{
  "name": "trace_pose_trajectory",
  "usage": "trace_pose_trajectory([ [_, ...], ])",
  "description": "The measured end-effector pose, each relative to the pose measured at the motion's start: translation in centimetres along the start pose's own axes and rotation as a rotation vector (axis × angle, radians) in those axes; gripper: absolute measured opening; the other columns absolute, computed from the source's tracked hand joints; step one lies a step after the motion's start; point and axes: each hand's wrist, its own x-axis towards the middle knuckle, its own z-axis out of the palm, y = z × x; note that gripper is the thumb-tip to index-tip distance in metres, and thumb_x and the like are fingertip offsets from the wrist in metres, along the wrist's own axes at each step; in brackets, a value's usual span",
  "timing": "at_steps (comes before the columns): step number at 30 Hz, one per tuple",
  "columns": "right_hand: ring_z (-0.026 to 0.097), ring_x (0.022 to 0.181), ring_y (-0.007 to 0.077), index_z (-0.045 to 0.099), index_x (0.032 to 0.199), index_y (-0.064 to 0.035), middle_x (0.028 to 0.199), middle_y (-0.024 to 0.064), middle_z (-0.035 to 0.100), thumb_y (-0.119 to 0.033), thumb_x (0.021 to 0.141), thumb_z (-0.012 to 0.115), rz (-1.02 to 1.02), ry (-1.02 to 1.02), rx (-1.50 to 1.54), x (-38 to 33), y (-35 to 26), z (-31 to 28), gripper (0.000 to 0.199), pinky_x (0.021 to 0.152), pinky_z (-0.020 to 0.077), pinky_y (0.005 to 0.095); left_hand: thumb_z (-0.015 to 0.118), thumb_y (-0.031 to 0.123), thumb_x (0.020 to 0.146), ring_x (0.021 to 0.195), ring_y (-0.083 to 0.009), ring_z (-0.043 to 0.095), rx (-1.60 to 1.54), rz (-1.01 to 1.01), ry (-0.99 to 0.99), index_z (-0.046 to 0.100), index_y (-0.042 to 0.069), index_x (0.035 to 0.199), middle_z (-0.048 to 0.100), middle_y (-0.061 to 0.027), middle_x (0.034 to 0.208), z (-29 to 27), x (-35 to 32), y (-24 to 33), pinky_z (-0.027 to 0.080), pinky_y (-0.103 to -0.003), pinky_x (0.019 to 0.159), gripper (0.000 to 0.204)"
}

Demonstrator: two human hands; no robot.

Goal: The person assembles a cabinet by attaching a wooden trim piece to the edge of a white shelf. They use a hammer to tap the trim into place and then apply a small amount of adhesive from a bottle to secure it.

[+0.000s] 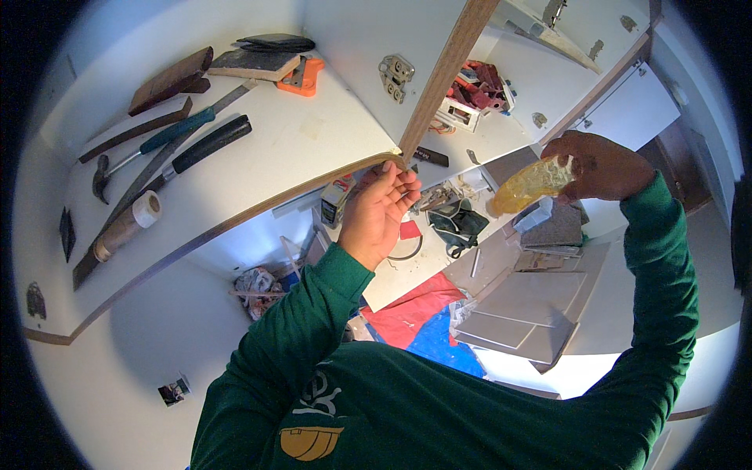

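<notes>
My left hand point(378, 211) is raised at the shelf's inner corner, palm partly toward me and fingers curled. Its thumb and fingertips close on the end of the brown edging strip point(313, 182) along the white shelf point(290, 133); the exact contact is partly hidden. Off to the right, my right hand point(599, 166) grips a clear plastic bottle point(536, 186) with yellowish contents. The bottle is tilted, its narrower end pointing left and down toward the left hand.
On the shelf lie a hammer point(149, 145), a handsaw point(133, 215), a tape roll point(129, 227), wood pieces point(171, 81) and an orange tool point(301, 77). Below are a cluttered worktop point(399, 278), a dark pouch point(458, 225) and leaning panels point(525, 301). A cabinet panel point(446, 78) stands upright ahead.
</notes>
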Motion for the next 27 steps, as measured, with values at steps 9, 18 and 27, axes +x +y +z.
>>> trace_pose_trajectory([
  [9,0.065,0.066,0.0178,0.056,0.124,0.0037,0.096,0.0147,0.067,-0.013,0.081,0.079,0.148,0.020,0.343,-1.0,3.1,-1.4,0.051,0.054,0.0577,0.0285,0.059,0.025,0.099,0.096,-0.0211,0.061,0.008,0.002,-0.014,0.061,0.009,0.102,0.064,-0.0066,0.097,-0.2,0.1,-0.1,0.048,-0.036,0.090,0.016],
  [18,0.068,0.066,0.0217,0.055,0.112,0.0062,0.096,0.0199,0.068,-0.011,0.081,0.078,0.205,0.076,0.518,-1.4,3.5,-1.6,0.042,0.051,0.0580,0.0321,0.061,0.025,0.098,0.096,-0.0216,0.061,0.004,-0.003,-0.011,0.062,0.009,0.102,0.065,-0.0070,0.097,-0.3,0.1,-0.1,0.049,-0.037,0.090,0.017],
  [27,0.068,0.064,0.0220,0.060,0.116,0.0024,0.092,0.0141,0.070,-0.017,0.085,0.076,0.138,0.051,0.556,-1.8,5.9,0.5,0.040,0.056,0.0596,0.0339,0.062,0.025,0.097,0.096,-0.0224,0.063,0.005,0.005,-0.017,0.063,0.009,0.101,0.066,-0.0072,0.098,-0.4,0.0,0.0,0.049,-0.037,0.090,0.017],
])
